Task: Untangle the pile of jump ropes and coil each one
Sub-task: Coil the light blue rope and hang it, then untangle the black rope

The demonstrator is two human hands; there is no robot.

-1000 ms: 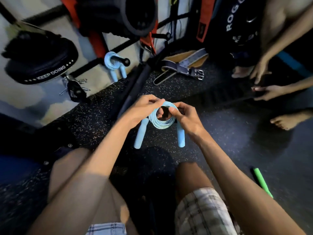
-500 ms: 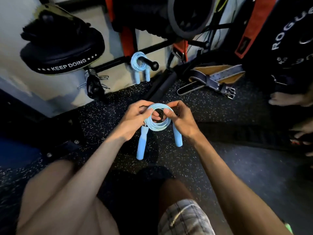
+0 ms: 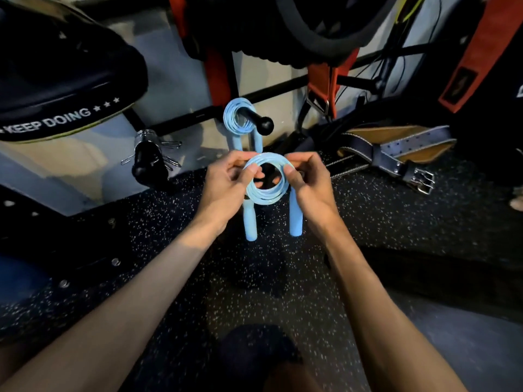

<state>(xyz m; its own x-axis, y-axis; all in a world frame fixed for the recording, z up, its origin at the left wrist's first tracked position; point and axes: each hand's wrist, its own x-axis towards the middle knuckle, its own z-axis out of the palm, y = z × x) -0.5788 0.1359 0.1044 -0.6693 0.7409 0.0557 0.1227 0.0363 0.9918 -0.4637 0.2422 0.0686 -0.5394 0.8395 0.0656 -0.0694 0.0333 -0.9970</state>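
Observation:
I hold a light blue jump rope (image 3: 267,193), wound into a tight round coil, in front of me above the speckled floor. My left hand (image 3: 226,188) pinches the coil's left side and my right hand (image 3: 308,185) pinches its right side. Its two blue handles (image 3: 250,222) hang straight down below the coil. Just behind it, a second coiled blue jump rope (image 3: 237,120) hangs on a black peg (image 3: 261,124) of the rack, handles pointing down.
A black pad reading "KEEP DOING" (image 3: 59,80) juts out at the upper left, with a peg of metal clips (image 3: 150,157) below it. A leather lifting belt (image 3: 396,154) lies on the floor at right. Red straps (image 3: 322,86) and cables hang behind.
The view has swung left and closer to the rack. My hands have lifted the coil up and forward toward the hanging rope. Another person's hands and feet have left the view.

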